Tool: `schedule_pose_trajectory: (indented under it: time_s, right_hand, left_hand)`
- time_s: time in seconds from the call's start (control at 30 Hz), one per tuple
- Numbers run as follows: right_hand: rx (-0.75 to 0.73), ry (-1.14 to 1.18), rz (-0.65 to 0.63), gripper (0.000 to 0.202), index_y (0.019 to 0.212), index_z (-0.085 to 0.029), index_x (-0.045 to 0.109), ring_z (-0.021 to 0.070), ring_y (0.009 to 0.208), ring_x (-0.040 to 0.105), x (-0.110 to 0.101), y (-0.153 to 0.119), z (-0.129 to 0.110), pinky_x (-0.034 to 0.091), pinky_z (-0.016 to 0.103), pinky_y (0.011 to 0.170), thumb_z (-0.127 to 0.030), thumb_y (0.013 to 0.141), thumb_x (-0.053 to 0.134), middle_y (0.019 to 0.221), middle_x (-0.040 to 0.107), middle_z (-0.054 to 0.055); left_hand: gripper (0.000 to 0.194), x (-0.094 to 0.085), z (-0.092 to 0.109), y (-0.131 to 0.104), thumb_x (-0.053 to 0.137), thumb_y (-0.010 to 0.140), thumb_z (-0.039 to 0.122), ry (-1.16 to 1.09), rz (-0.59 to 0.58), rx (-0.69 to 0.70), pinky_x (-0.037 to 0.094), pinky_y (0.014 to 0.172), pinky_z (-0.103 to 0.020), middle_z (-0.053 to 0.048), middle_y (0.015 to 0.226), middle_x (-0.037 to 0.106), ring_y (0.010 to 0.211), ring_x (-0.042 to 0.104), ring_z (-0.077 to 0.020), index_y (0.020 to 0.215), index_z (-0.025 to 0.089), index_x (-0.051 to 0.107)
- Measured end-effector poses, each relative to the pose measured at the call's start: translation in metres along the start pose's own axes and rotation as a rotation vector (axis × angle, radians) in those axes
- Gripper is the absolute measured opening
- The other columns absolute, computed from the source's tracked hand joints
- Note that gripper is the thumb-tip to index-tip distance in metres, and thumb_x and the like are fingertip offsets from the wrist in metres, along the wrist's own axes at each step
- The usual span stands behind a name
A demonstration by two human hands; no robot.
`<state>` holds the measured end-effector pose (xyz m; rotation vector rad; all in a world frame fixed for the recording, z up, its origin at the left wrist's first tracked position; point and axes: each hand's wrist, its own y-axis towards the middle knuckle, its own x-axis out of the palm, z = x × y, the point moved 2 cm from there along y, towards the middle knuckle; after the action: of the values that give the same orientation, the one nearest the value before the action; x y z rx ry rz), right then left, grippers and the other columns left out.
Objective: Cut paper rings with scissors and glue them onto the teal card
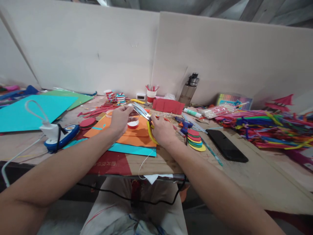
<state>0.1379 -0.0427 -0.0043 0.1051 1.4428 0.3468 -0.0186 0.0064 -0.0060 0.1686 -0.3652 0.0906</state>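
My right hand [162,130] is closed round the yellow handles of a pair of scissors [143,112], whose blades point up and left toward my left hand. My left hand [121,120] pinches a small white piece [131,107] near the blade tips; its exact shape is hard to make out. Just below the blades a round red-and-white piece [133,123] rests on orange sheets [137,141]. Under these lies a turquoise sheet [132,150].
Red discs [87,123] and a blue power strip [62,138] lie left. To the right are coloured discs [195,141], a black phone [227,145] and colourful pipe cleaners [264,125]. A bottle [188,91] and a cup [151,95] stand behind.
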Motion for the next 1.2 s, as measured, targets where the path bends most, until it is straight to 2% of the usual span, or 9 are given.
schedule_pose_trajectory:
  time_s: [0.13, 0.3, 0.53, 0.7, 0.9, 1.07, 1.2]
  right_hand:
    - [-0.014, -0.008, 0.023, 0.038, 0.129, -0.019, 0.047, 0.0270, 0.091, 0.066, 0.000, 0.000, 0.000, 0.049, 0.033, 0.072, -0.021, 0.093, 0.034, 0.107, 0.064, 0.016]
    - [-0.025, 0.009, -0.014, 0.038, 0.130, -0.019, 0.045, 0.0268, 0.094, 0.066, 0.000, -0.001, -0.001, 0.048, 0.033, 0.073, -0.022, 0.095, 0.032, 0.109, 0.065, 0.017]
    - [-0.021, 0.021, -0.011, 0.031, 0.119, -0.020, 0.051, 0.0273, 0.090, 0.068, -0.001, 0.000, -0.002, 0.048, 0.033, 0.070, -0.020, 0.092, 0.036, 0.099, 0.068, 0.014]
    - [-0.012, 0.029, -0.045, 0.033, 0.121, -0.020, 0.051, 0.0269, 0.090, 0.067, -0.005, -0.002, -0.003, 0.048, 0.034, 0.073, -0.019, 0.092, 0.036, 0.101, 0.068, 0.014]
    - [0.014, 0.053, -0.134, 0.038, 0.130, -0.020, 0.047, 0.0255, 0.098, 0.065, -0.011, -0.004, -0.005, 0.047, 0.033, 0.081, -0.019, 0.093, 0.037, 0.109, 0.068, 0.015]
    - [0.019, 0.069, -0.152, 0.035, 0.127, -0.021, 0.049, 0.0253, 0.097, 0.065, -0.009, -0.005, -0.006, 0.047, 0.033, 0.079, -0.022, 0.094, 0.037, 0.108, 0.067, 0.014]
    - [0.021, 0.062, -0.128, 0.034, 0.126, -0.020, 0.048, 0.0243, 0.097, 0.065, -0.005, -0.004, -0.006, 0.047, 0.032, 0.078, -0.025, 0.095, 0.038, 0.111, 0.065, 0.015]
  left_hand:
    - [0.011, 0.000, 0.001, -0.001, 0.064, 0.075, 0.022, 0.002, -0.001, -0.005, 0.048, 0.047, -0.019, -0.005, 0.069, 0.068, 0.060, 0.065, -0.0129, 0.076, 0.011, 0.063]
    - [0.013, -0.001, 0.001, 0.000, 0.065, 0.074, 0.024, 0.028, 0.006, 0.008, 0.047, 0.047, -0.019, -0.005, 0.067, 0.067, 0.060, 0.065, -0.0136, 0.074, 0.012, 0.062]
    - [0.016, -0.004, -0.003, 0.004, 0.065, 0.072, 0.027, 0.112, 0.002, 0.098, 0.049, 0.047, -0.019, -0.003, 0.066, 0.064, 0.063, 0.064, -0.0130, 0.073, 0.012, 0.063]
    - [0.018, -0.006, -0.006, 0.007, 0.067, 0.072, 0.030, 0.117, 0.004, 0.144, 0.054, 0.053, -0.022, -0.002, 0.070, 0.063, 0.066, 0.065, -0.0131, 0.074, 0.013, 0.063]
    - [0.015, -0.006, -0.006, 0.009, 0.068, 0.072, 0.026, 0.063, -0.010, 0.128, 0.057, 0.063, -0.027, -0.001, 0.068, 0.063, 0.062, 0.063, -0.0110, 0.072, 0.013, 0.062]
    - [0.012, -0.006, -0.009, 0.013, 0.068, 0.071, 0.021, -0.096, -0.046, -0.001, 0.058, 0.074, -0.030, -0.004, 0.072, 0.067, 0.065, 0.066, -0.0112, 0.074, 0.012, 0.060]
    - [0.010, -0.005, -0.010, 0.012, 0.066, 0.074, 0.018, -0.121, -0.030, -0.029, 0.058, 0.077, -0.033, -0.005, 0.070, 0.068, 0.065, 0.067, -0.0127, 0.074, 0.012, 0.058]
